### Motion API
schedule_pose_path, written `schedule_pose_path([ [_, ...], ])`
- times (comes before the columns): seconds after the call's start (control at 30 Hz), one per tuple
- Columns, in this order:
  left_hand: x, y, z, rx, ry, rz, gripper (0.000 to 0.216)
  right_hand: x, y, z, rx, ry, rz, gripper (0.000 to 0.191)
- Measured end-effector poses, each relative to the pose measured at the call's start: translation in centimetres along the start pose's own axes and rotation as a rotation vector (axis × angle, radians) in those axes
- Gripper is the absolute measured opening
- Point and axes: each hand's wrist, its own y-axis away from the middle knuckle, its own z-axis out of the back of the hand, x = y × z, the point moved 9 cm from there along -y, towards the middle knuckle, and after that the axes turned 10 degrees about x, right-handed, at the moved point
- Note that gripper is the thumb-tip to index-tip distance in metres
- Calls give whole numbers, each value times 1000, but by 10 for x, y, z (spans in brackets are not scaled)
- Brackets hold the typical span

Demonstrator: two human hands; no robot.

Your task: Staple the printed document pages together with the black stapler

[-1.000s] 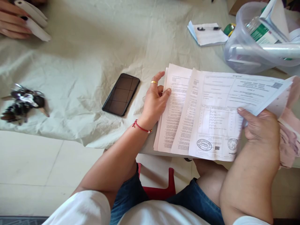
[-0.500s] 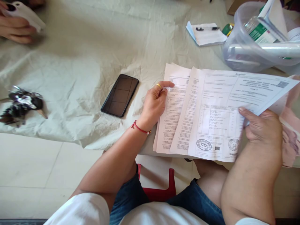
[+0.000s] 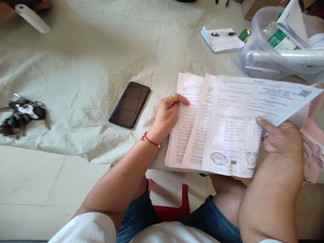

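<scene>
A fanned stack of printed papers (image 3: 227, 125) lies at the near edge of a table under a creased pale cloth (image 3: 101, 60). My left hand (image 3: 168, 114), with a gold ring and a red thread bracelet, has its fingers curled onto the left edge of the bottom sheets. My right hand (image 3: 280, 138) grips the top stamped sheet by its right side, thumb on the print. A black phone (image 3: 129, 104) lies face up just left of my left hand.
A bunch of keys (image 3: 22, 114) sits at the left edge. A small notepad with a pen (image 3: 222, 38) and a clear plastic tub of boxes (image 3: 280, 44) stand at the back right. Another person holds a white object (image 3: 31, 17) at the top left. Pink cloth (image 3: 312, 148) lies far right.
My left hand's fingers have curled in over the edge of the bottom sheets. The other person's hand with the white object has drawn back toward the top left corner.
</scene>
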Motion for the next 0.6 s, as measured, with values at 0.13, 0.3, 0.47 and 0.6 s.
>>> schedule_pose_path([
  [0.13, 2, 0, 0, 3, 22, 13, 26, -1, -1, 1, -33, 11, -30, 39],
  [0.3, 4, 1, 2, -13, 61, 36, 24, -3, 1, -2, -12, 8, -30, 42],
  [0.47, 3, 3, 1, -7, 81, 82, 19, -8, 3, -5, 19, -22, -48, 36],
  [0.6, 2, 4, -4, 51, 119, 88, 13, -13, 3, -12, 55, -44, -72, 35],
])
